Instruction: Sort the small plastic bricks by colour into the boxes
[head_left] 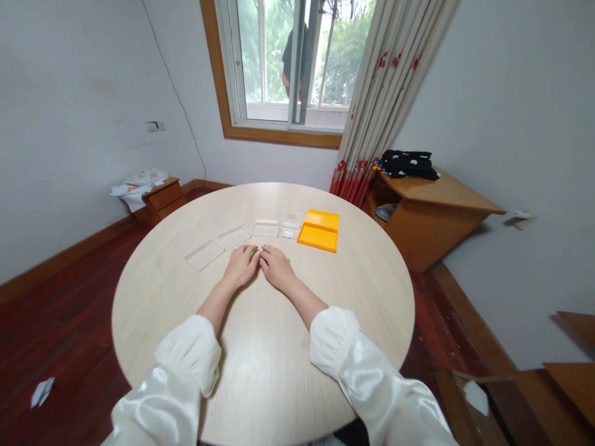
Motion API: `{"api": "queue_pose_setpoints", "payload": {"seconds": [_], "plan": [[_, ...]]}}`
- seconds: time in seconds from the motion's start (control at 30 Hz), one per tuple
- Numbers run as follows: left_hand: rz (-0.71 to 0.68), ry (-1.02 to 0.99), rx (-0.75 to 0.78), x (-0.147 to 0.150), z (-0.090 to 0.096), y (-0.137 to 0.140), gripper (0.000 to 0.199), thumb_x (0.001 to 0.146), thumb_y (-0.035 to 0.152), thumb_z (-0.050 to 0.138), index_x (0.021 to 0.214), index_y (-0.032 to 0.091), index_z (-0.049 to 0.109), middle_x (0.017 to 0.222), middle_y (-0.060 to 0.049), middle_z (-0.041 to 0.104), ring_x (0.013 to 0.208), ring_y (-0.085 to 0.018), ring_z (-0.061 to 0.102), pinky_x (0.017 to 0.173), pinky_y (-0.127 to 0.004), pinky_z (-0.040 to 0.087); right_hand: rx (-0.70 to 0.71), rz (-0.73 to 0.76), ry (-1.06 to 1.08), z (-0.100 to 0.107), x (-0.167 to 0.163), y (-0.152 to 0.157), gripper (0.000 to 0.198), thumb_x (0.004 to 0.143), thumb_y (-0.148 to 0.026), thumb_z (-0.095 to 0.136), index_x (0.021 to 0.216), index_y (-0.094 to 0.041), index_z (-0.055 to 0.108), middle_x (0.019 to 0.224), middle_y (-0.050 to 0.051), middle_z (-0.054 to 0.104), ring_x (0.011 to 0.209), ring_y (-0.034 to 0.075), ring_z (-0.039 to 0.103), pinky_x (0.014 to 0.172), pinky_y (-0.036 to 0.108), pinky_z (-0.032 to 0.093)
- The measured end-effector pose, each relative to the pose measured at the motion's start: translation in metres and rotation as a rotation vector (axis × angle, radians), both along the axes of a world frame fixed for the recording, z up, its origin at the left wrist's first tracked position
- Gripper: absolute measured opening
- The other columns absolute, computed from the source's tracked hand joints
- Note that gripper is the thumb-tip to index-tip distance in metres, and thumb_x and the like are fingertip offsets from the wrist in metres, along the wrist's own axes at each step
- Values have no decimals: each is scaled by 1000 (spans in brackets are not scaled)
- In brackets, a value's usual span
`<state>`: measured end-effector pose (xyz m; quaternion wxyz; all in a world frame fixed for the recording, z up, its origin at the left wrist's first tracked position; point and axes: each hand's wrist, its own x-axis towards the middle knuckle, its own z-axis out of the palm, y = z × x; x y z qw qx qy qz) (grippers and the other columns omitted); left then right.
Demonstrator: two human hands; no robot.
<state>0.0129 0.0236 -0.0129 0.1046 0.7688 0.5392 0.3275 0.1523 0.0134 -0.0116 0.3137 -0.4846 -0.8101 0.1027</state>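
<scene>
The largest thing, the round pale wood-grain table (274, 371), carries everything in use and gives both forearms a broad, level surface to reach across. The shiny white satin sleeves (186, 359) end in gathered cuffs above the wrists, which leaves the hands free of cloth. Next in size, the bright yellow-orange rectangular plastic case (317, 238) lies open and flat to the right, beyond the right hand; set off to that side, it seems meant to be within reach without crowding the fingers. The left hand (240, 266) and right hand (277, 267) meet near the middle of the row, perhaps so that each can steady what the other handles. Smaller are the clear rectangular plastic containers (203, 255), curving from the left round to the case, an arc that looks chosen to suit the sweep of the arms. Smallest is the tiny green and white object (255, 250) at the meeting fingertips; another small green piece (289, 261) shows just beside the right hand's outer edge. In each grip the fingers are curled inward and the two hands' tips are close together, but they hide so much that I cannot tell whether either is clamped on the object.
</scene>
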Motion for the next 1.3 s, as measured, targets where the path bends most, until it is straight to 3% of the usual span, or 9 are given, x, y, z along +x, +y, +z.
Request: {"api": "queue_pose_setpoints", "payload": {"seconds": [0.13,0.23,0.33,0.5,0.63,0.8,0.93,1.2,1.3], "plan": [[25,-177,85,1,1,-1,36,87,35,34,101,13,59,102,-13,60,101,-21,55,92,-37,41,15,-51,251,5,5,-6,30,91,-26,38,101,-18,65,109,9,66,106,16,57,96,33,40],[48,-197,123,-1,7,-10,37,87,37,33,101,15,58,102,-12,60,102,-22,55,93,-38,41,3,-75,288,12,12,-13,32,91,-29,37,106,-19,64,109,7,67,104,16,58,95,33,39],[28,-84,115,-12,15,-31,46,87,42,33,119,13,50,123,-15,52,118,-23,46,101,-40,35,9,-64,160,22,25,-25,41,92,-32,35,124,-15,52,130,11,53,124,18,43,106,37,28],[-99,374,30,-41,20,-86,82,82,58,38,142,7,17,148,-20,19,137,-30,16,111,-50,10,-41,-24,-200,37,67,-64,70,88,-51,36,143,-13,17,151,11,12,140,24,4,113,45,4],[-128,509,41,-55,13,-117,89,78,65,38,144,13,9,149,-17,14,137,-31,14,110,-52,9,-85,16,-392,31,93,-96,78,84,-60,34,145,-17,10,152,10,8,140,26,0,112,49,1],[-210,589,-13,-51,-1,-127,82,78,67,36,143,19,21,147,-15,22,136,-31,21,109,-53,11,-217,58,-469,14,99,-112,72,84,-64,28,143,-23,22,150,9,17,139,30,10,110,54,6],[-210,583,-13,-48,-5,-128,79,79,66,36,142,20,25,147,-14,25,135,-31,24,109,-53,14,-205,55,-453,10,99,-113,70,84,-64,28,142,-25,24,150,8,19,138,30,13,110,53,7],[-206,569,-38,-46,-1,-132,79,78,67,36,141,19,28,146,-15,28,135,-31,25,108,-54,14,-224,51,-448,12,99,-114,70,84,-64,29,142,-25,26,150,8,18,139,30,12,111,52,6],[-210,451,-69,-47,11,-122,67,80,63,36,131,20,46,139,-13,43,126,-29,39,105,-48,27,-275,67,-413,21,100,-107,69,83,-63,32,141,-25,28,148,9,26,137,30,19,110,52,7]]}}
